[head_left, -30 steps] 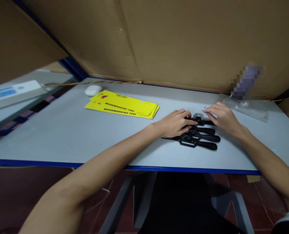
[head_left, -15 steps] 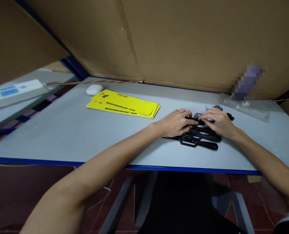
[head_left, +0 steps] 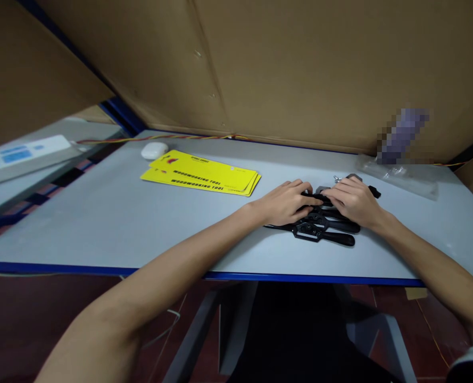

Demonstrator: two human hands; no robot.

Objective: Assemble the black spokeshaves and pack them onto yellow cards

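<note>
While both hands rest curled on the stacked black tool handles (head_left: 324,226) right of the yellow cards (head_left: 200,174), left hand (head_left: 286,202) flat and right hand (head_left: 354,201) cupping the top one, the stack looks loosely nested. A sideways nudge could likely fan the handles apart or knock the small metal piece (head_left: 337,179) just behind them away.

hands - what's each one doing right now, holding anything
Left hand: laid flat on the black tools, fingers open, not gripping.
Right hand: curled over the same tools; a grip cannot be told.
</note>
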